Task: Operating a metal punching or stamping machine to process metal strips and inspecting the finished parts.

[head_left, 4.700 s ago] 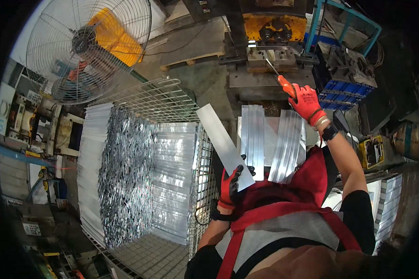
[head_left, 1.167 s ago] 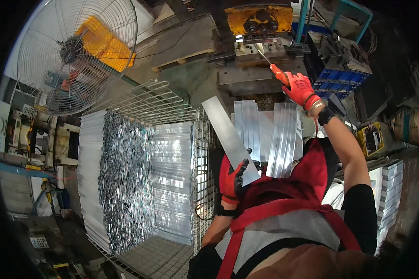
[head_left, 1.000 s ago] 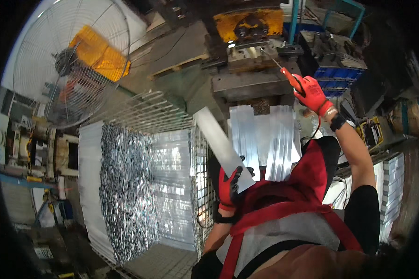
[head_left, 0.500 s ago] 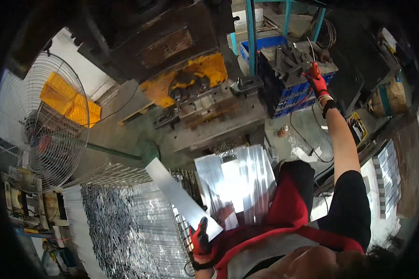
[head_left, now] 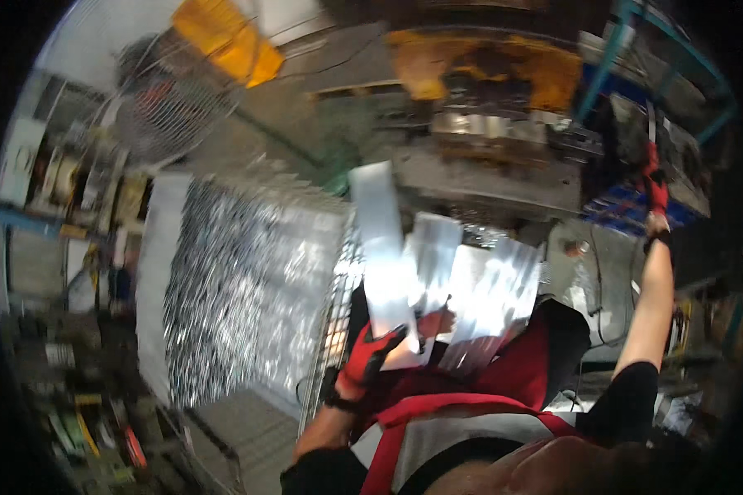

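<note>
My left hand (head_left: 370,359), in a red and black glove, is closed on the lower end of a flat, shiny metal strip (head_left: 377,235), which stands out away from me. Stretched far to the right, my right hand (head_left: 656,188) in a red glove is closed round a thin, pale rod-like tool (head_left: 652,128), blurred, whose kind I cannot make out. That hand is above the blue crate (head_left: 627,210). More bright metal strips (head_left: 495,289) lie side by side in front of me, right beside the held one.
On the left stands a wire basket (head_left: 333,318) full of stacked metal strips (head_left: 239,280). A press bed (head_left: 504,186) with a die is ahead. A wire-caged fan (head_left: 169,111) and yellow crate (head_left: 227,41) are at far left. A teal post (head_left: 603,70) rises near the blue crate.
The view has swung right and is blurred. The strip in my left hand has turned from slanting left to nearly upright. My right hand still reaches over the blue crate with its tool.
</note>
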`<state>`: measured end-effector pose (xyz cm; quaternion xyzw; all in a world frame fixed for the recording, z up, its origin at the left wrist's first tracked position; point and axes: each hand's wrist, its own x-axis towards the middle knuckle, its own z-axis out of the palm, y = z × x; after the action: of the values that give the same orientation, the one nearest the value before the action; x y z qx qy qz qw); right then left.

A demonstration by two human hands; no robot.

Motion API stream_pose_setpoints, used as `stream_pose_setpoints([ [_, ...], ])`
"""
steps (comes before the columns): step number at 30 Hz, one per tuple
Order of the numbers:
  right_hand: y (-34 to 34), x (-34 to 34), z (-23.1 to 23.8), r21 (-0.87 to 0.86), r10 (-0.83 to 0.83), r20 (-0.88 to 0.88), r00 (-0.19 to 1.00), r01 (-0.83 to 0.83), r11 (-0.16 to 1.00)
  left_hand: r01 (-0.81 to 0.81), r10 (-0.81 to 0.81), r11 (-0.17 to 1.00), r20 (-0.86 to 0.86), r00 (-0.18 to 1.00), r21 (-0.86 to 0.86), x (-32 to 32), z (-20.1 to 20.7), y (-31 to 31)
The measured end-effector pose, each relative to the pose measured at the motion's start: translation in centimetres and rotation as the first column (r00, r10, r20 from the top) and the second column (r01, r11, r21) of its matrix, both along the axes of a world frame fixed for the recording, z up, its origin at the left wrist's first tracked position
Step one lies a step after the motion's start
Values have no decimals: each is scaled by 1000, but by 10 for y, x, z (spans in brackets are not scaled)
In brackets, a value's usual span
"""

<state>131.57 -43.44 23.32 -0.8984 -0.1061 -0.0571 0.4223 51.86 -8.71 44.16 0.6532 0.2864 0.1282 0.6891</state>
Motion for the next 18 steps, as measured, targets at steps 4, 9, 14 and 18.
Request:
stream_pose_setpoints([
  [4,9,-86,7,210,14,283,959,-76,975,-72,72,965,-10,997,-250,-4,19,-11],
  [9,69,-289,93,434,361,36,932,-340,834,28,-2,965,100,995,-260,-23,20,-34],
  [14,136,-532,176,820,818,-289,497,-313,480,226,-155,902,213,965,-368,-21,11,-55],
  [18,175,-639,197,881,822,-342,454,-148,449,418,-462,887,402,791,196,-30,-46,-58],
])
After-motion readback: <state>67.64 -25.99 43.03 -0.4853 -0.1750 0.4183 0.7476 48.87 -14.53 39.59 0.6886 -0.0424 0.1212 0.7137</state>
